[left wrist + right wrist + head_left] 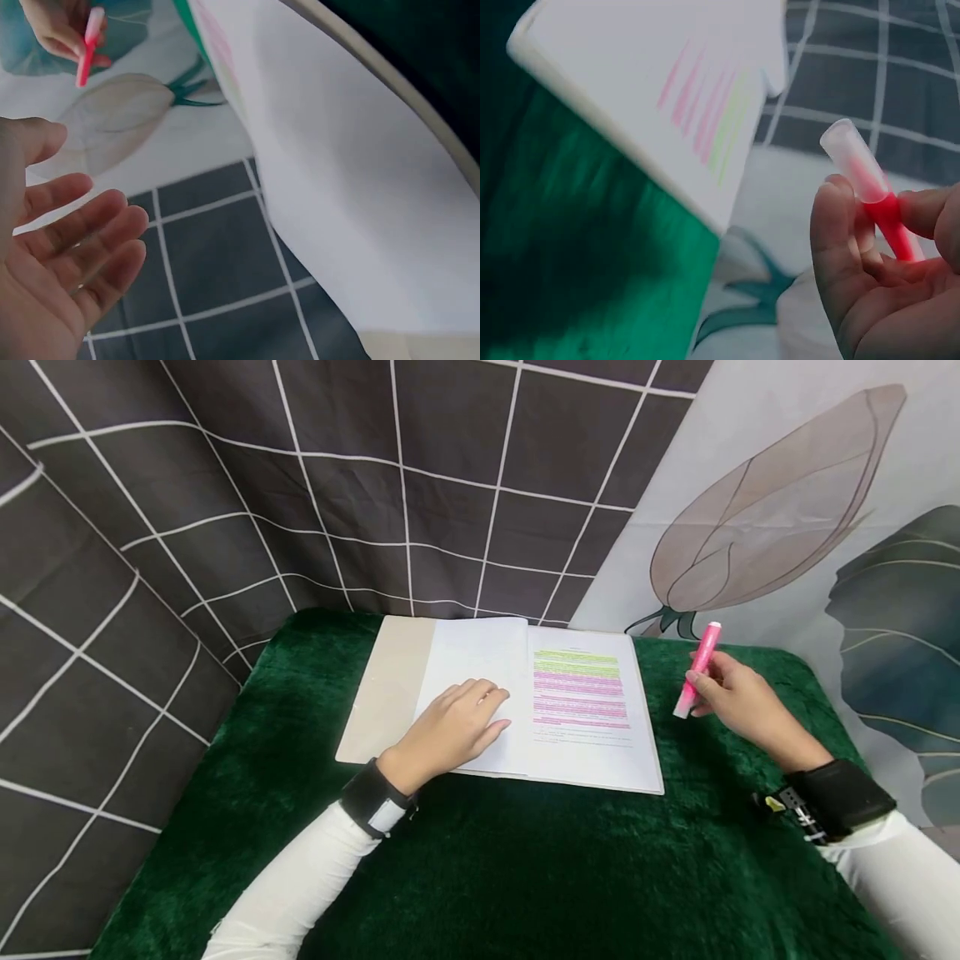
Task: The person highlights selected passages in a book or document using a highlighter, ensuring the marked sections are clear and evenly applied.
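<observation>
A pink highlighter (698, 670) with a pale translucent cap (855, 161) is pinched between thumb and fingers of my right hand (742, 697), to the right of an open book (587, 768). On the book's right page, printed lines (579, 685) are marked in yellow-green, purple-pink and pink. My left hand (453, 722) is over the blank left page (474, 647), fingers loosely bent and holding nothing. From the left wrist view the left hand (75, 247) seems apart from the paper (352, 165); whether any part touches it I cannot tell.
Dark green velvety cloth (480, 868) covers the table under the book. Behind it hangs a dark curtain (450, 510) with a white grid. At the right is a pale cloth with a large flower print (757, 518). The book's beige cover (382, 702) shows on the left.
</observation>
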Demonstrator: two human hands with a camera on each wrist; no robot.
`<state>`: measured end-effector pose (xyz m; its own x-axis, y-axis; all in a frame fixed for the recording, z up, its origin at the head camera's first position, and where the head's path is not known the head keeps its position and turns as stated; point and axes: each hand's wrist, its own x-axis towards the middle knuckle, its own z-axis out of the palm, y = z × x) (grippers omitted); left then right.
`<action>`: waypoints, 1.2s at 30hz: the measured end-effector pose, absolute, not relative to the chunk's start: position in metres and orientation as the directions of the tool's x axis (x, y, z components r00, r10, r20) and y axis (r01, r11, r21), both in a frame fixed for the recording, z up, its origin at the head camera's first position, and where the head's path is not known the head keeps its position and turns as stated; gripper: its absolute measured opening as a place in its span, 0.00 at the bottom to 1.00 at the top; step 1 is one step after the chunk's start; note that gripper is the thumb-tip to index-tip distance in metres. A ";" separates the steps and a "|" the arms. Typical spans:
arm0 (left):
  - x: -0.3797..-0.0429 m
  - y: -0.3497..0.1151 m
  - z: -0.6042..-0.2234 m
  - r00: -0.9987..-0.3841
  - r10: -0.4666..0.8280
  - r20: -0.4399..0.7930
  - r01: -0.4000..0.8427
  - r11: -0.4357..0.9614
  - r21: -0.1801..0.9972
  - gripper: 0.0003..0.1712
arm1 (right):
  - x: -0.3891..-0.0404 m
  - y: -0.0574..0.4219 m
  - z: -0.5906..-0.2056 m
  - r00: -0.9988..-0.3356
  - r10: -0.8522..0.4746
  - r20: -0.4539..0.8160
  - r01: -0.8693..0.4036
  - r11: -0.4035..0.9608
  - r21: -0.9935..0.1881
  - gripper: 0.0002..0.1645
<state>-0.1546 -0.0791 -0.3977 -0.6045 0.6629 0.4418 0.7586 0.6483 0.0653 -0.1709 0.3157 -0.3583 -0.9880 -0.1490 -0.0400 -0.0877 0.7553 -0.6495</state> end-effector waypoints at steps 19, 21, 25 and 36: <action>-0.177 -0.136 -0.422 -0.792 0.562 0.240 0.594 0.800 0.086 0.34 | -0.220 0.353 -0.389 -0.900 -0.154 -0.407 -0.018 0.947 -0.320 0.22; -0.177 -0.139 -0.423 -0.805 0.553 0.214 0.582 0.807 0.103 0.37 | -0.223 0.354 -0.393 -0.893 -0.147 -0.426 -0.017 0.956 -0.293 0.22; -0.177 -0.142 -0.427 -0.833 0.531 0.154 0.550 0.825 0.128 0.41 | -0.225 0.351 -0.400 -0.884 -0.124 -0.450 -0.005 0.967 -0.255 0.20; -0.179 -0.144 -0.437 -0.875 0.485 0.015 0.481 0.865 0.144 0.46 | -0.223 0.348 -0.417 -0.883 -0.091 -0.461 0.023 0.972 -0.236 0.18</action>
